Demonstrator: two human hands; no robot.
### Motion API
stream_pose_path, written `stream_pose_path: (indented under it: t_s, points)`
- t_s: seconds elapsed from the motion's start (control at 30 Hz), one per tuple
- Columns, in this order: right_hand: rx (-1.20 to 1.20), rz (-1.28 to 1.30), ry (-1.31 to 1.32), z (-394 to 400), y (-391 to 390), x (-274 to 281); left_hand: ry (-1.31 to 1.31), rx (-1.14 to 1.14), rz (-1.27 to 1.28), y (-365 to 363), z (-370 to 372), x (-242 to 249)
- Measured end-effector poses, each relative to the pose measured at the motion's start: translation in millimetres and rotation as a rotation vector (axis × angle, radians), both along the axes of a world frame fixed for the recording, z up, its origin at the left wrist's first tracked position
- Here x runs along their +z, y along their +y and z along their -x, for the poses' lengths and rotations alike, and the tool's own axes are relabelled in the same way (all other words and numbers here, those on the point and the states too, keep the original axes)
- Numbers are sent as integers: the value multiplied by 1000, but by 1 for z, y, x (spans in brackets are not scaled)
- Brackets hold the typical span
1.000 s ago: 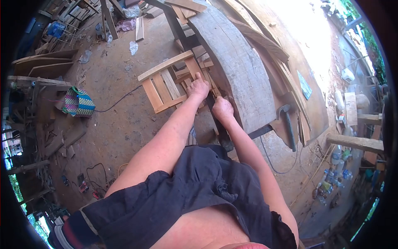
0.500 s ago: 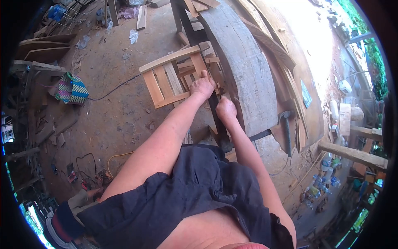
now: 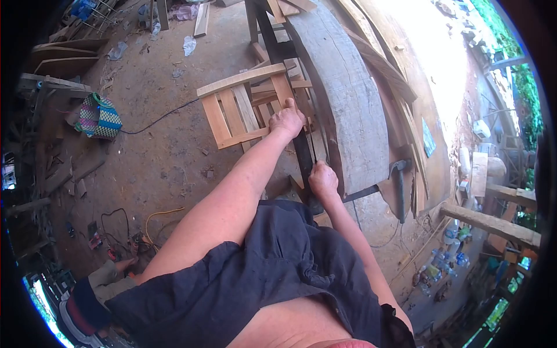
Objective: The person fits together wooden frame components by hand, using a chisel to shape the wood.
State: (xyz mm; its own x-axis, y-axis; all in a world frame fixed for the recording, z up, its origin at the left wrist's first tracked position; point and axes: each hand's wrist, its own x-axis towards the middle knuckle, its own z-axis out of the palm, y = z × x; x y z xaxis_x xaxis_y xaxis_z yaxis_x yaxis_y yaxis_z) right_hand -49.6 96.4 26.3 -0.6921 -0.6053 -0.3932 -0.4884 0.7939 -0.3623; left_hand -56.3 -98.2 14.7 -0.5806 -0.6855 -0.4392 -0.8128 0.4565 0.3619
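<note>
A slatted wooden frame (image 3: 235,110) of light and reddish strips lies tilted against the dark edge of the workbench. My left hand (image 3: 287,120) is closed over its near right corner, pressing it at the bench edge, thumb up. My right hand (image 3: 324,178) is closed in a fist to the right and nearer my body. From that fist a thin, dark, long tool (image 3: 314,148) runs forward past my left hand; its kind is too small to tell. The part inside my fist is hidden. A thick grey wooden slab (image 3: 348,98) lies just right of both hands.
A hammer (image 3: 400,185) hangs at the slab's near right. Long boards (image 3: 377,64) lie along the right. A woven basket (image 3: 100,119) and a cable (image 3: 159,124) are on the dirt floor at left. Plastic bottles (image 3: 447,261) lie at lower right. Another person's cap (image 3: 87,307) shows lower left.
My right hand has drawn back toward my body, showing more of the thin tool between the hands. My left hand stays on the frame's corner.
</note>
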Motion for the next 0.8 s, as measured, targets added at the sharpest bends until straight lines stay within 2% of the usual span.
stream_pose_path:
  t_s: [0.33, 0.7, 0.8]
  points:
    - [-17, 48, -21, 18, -12, 22, 16, -22, 46, 2, 0, -9]
    - [9, -5, -26, 40, -56, -1, 24, -1, 9, 1, -3, -2]
    - [-73, 24, -127, 47, -77, -16, 16, 1, -2, 1, -2, 0]
